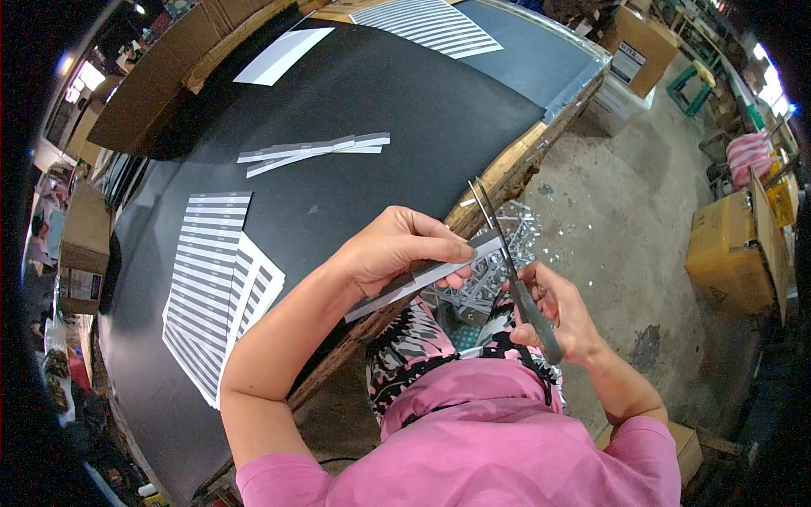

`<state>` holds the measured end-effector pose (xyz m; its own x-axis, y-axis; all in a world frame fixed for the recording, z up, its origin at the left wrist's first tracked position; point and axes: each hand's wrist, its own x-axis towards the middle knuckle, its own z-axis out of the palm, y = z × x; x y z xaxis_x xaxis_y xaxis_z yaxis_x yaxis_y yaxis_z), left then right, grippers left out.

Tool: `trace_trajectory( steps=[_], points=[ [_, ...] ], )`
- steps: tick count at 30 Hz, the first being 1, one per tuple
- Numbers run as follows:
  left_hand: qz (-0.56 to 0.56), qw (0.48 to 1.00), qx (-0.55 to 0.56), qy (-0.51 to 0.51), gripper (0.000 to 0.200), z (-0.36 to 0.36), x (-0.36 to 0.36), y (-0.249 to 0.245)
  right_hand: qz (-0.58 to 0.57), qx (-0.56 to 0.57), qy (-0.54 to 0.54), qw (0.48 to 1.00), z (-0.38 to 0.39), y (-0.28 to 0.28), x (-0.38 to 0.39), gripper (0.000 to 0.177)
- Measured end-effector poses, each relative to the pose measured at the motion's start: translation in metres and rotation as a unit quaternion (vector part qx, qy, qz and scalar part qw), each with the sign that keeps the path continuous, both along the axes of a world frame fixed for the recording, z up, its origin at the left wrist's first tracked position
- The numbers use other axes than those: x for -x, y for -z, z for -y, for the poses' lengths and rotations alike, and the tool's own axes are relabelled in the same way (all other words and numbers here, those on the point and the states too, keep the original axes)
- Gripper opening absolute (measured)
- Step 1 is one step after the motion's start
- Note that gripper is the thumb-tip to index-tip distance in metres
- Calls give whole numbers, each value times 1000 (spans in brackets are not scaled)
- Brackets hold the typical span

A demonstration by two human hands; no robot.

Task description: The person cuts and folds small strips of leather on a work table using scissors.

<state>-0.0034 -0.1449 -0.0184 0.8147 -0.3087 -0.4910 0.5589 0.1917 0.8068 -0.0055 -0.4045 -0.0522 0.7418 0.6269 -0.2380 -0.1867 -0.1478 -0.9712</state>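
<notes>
My left hand (401, 247) is closed on a grey-and-white strip (390, 296), pinching it near one end, just over the table's front edge. My right hand (562, 313) grips the scissors (529, 311) by the handles, the slightly parted blades at that end of the strip. Below them, narrow cut scraps (490, 287) lie heaped in front of my lap.

The table (363, 80) has a smooth black top and a rough wooden edge (534, 152). On it, striped sheets (211, 253) overlap to my left, and a few loose strips (312, 150) lie crossed farther in. Beyond those are a plain white paper (283, 57) and, at the far side, another striped sheet (431, 25) beside a blue-grey surface (532, 51).

To my right, the worn concrete floor (642, 194) is stained and dotted with bits. An open carton (731, 253) stands there; farther off are a green stool (693, 89) and a brown box (638, 51).
</notes>
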Motion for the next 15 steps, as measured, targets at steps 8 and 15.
trace_trajectory(
  steps=[8, 15],
  points=[
    [-9, 1000, 5, 5, 19, 1, 0, 0, -11, -12, -5, 1000, 2, -4, 5, 63],
    [-10, 1000, 2, 13, 16, 5, 3, -1, -34, 7, 7, 999, 5, -11, 17, 61]
  ],
)
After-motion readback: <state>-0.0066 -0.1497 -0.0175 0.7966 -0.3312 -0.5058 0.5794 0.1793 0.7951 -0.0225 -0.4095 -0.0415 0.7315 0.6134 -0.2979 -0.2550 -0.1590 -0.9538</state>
